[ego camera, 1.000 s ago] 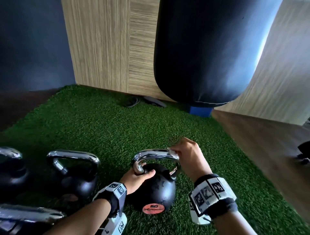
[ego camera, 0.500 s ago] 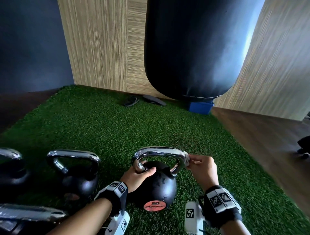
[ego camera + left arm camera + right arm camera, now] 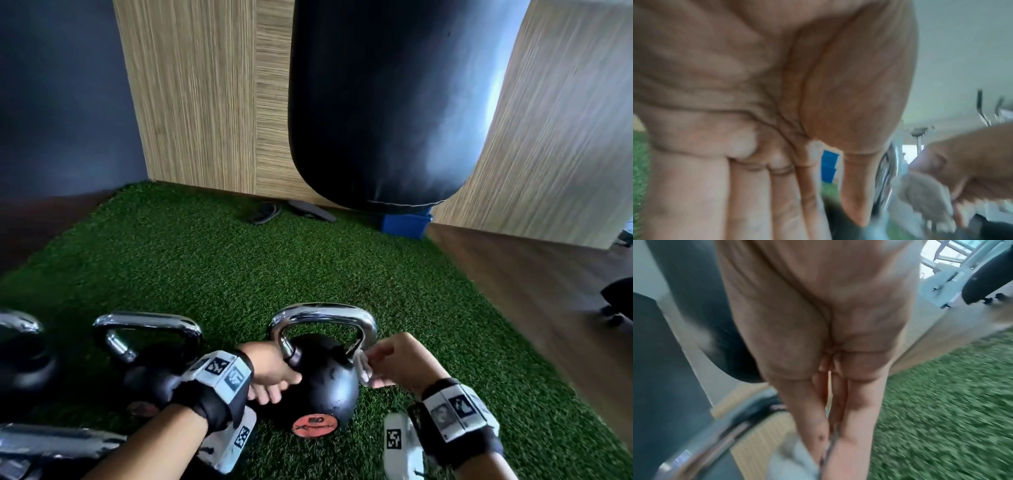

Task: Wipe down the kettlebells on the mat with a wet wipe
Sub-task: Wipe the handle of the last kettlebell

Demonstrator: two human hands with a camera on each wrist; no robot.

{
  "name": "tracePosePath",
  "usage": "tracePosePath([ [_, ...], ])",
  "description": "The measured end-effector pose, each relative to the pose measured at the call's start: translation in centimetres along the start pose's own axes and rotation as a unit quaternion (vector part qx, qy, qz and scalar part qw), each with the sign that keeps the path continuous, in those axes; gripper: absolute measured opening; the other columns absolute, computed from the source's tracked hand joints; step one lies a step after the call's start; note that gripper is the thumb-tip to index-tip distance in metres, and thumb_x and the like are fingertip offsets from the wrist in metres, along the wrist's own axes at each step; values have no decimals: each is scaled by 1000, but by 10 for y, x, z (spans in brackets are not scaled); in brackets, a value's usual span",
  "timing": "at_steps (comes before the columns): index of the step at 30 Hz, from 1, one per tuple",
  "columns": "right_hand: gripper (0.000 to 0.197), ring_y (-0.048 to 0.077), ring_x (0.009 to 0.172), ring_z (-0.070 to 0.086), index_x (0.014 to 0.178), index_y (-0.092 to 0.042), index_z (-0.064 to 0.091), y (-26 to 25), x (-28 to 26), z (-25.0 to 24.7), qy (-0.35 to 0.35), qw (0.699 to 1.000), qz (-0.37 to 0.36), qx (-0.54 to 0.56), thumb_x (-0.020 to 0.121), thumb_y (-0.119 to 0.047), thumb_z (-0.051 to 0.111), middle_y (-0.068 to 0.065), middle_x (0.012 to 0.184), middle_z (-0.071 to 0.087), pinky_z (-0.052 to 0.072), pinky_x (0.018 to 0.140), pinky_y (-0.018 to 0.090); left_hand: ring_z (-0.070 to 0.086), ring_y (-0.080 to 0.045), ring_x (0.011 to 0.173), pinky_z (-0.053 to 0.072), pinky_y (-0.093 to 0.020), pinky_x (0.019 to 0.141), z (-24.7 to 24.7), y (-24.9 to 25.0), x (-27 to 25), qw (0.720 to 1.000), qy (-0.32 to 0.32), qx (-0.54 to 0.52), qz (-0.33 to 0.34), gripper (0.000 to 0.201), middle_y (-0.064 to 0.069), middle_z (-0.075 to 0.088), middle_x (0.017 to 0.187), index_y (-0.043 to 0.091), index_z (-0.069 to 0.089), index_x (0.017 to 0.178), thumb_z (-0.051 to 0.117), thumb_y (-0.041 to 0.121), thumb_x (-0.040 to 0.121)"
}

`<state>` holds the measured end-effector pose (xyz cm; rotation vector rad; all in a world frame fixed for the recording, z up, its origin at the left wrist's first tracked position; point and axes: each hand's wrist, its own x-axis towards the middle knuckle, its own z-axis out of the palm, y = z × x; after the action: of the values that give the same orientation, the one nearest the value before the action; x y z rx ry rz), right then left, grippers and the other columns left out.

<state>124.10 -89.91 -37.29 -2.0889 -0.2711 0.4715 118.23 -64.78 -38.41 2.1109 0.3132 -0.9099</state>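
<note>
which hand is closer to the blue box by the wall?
Right. The right hand works the wipe on the kettlebell's side toward the blue box; the left hand is on its far side.

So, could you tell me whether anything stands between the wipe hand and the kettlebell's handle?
Nothing visible does: the right hand holds the wet wipe directly at the right base of the chrome handle.

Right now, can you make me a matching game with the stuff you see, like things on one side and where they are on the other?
Things:
1. wet wipe
2. left hand
3. punching bag
4. slippers

Places:
A. hanging above the green mat's far edge
B. lying by the wooden wall
C. pinched in the right hand
D. steadying the black kettlebell

Pairs: 1-C, 2-D, 3-A, 4-B
</note>
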Motion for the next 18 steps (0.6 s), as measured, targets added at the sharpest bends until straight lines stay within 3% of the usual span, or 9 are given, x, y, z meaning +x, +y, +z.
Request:
tracePosePath([
  [1,6,23,70,74,82,-5,79,-12,-7,-1,-26,999,-33,7,85,-4,74,13,79,77,63,71,37,29,-2,45,21,-10,36,-3,5,-12,995,-55,-77,33,34,11,46,51,24,47,78,40,41,106],
  [2,5,20,69,74,87,-2,78,-25,-14,-2,-37,996,-72,26,84,-2,74,13,82,77,62,68,33,39,-1,45,29,-9,39,-6,11,-21,986,-57,-140,67,34,9,58,57,22,56,83,41,41,106],
  [4,10,23,72,73,92,3,76,-50,-26,2,-16,987,-138,85,82,1,74,15,87,76,62,68,35,71,-7,66,56,-16,59,-9,26,-38,965,30,-193,172,33,-1,79,86,19,71,106,52,45,101],
  [5,12,27,73,72,93,4,75,-61,-31,4,5,981,-160,112,81,2,74,19,89,75,62,69,39,76,-11,77,61,-22,68,-8,32,-46,947,77,-219,221,35,-3,80,94,18,71,114,56,45,98],
  [7,16,30,73,71,93,1,74,-77,-36,7,47,971,-188,140,78,4,77,20,90,75,61,65,37,77,-16,91,62,-31,81,-7,38,-54,920,111,-244,287,39,-3,79,102,17,71,118,61,45,93],
  [9,20,28,75,73,90,-7,74,-85,-37,9,81,964,-212,139,73,2,81,13,85,77,60,66,32,75,-22,101,60,-36,91,-5,41,-59,895,118,-287,320,43,-8,78,107,16,73,115,65,46,86],
  [13,21,24,72,73,78,-18,73,-91,-28,16,185,949,-234,99,68,-8,88,1,74,76,60,69,36,73,-23,105,61,-29,86,-6,39,-58,840,122,-371,377,43,-12,76,111,14,75,116,75,36,79],
  [15,19,14,66,71,74,-21,72,-92,-20,20,223,942,-240,67,68,-14,88,-5,71,75,58,65,31,72,-20,108,60,-27,87,-7,39,-58,828,147,-360,403,45,-7,76,115,14,74,120,78,31,78],
  [18,14,2,64,70,77,-25,74,-84,-13,23,208,945,-247,47,72,-20,86,-12,71,75,57,62,18,73,-13,105,59,-21,87,-9,40,-58,824,241,-300,416,45,1,76,114,18,74,119,81,30,77],
])
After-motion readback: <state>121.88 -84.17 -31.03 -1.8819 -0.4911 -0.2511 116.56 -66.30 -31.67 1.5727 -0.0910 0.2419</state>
